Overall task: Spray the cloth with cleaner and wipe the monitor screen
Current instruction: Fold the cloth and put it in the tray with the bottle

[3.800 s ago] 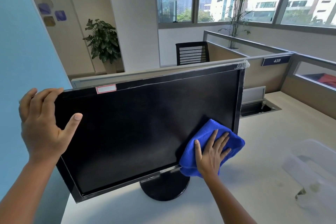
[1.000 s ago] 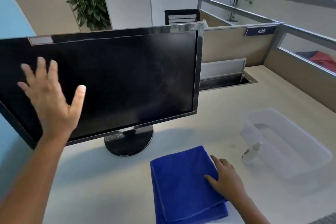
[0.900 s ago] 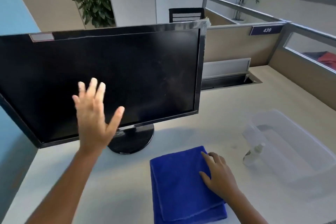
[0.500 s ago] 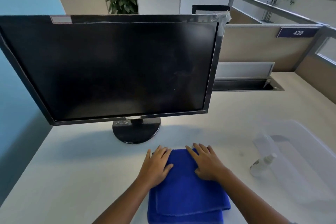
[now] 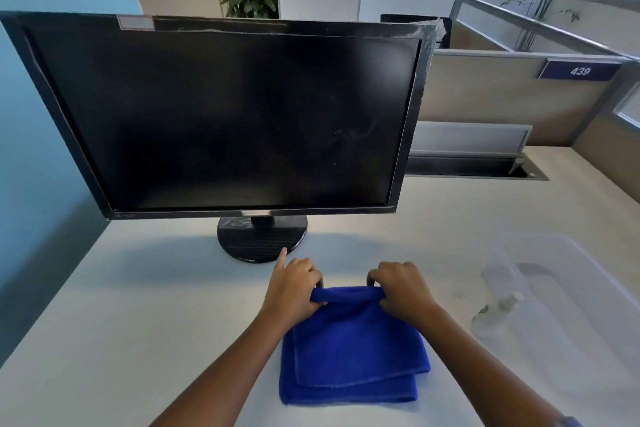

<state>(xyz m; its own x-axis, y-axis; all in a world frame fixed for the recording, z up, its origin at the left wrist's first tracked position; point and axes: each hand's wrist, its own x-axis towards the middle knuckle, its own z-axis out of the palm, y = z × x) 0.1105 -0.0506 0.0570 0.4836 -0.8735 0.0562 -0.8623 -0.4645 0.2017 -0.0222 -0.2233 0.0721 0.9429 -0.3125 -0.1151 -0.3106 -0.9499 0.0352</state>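
Note:
A folded blue cloth [image 5: 353, 354] lies on the white desk in front of me. My left hand [image 5: 294, 291] pinches its far left corner, index finger pointing out toward the stand. My right hand [image 5: 401, 291] grips the far right corner. The far edge of the cloth is bunched and lifted between both hands. The black monitor [image 5: 228, 118] stands behind on a round base [image 5: 261, 239], screen dark with faint smears at right. A small clear spray bottle [image 5: 495, 315] lies on the desk to the right of the cloth.
A clear plastic bin [image 5: 585, 305] sits at the right, next to the bottle. A blue partition [image 5: 38, 149] borders the desk on the left. Behind the monitor run a cable tray slot [image 5: 474, 166] and tan cubicle walls.
Earlier my right hand wiped the screen while the left held the monitor. The cloth was laid on the desk; both hands went from flat on it to gripping its far edge.

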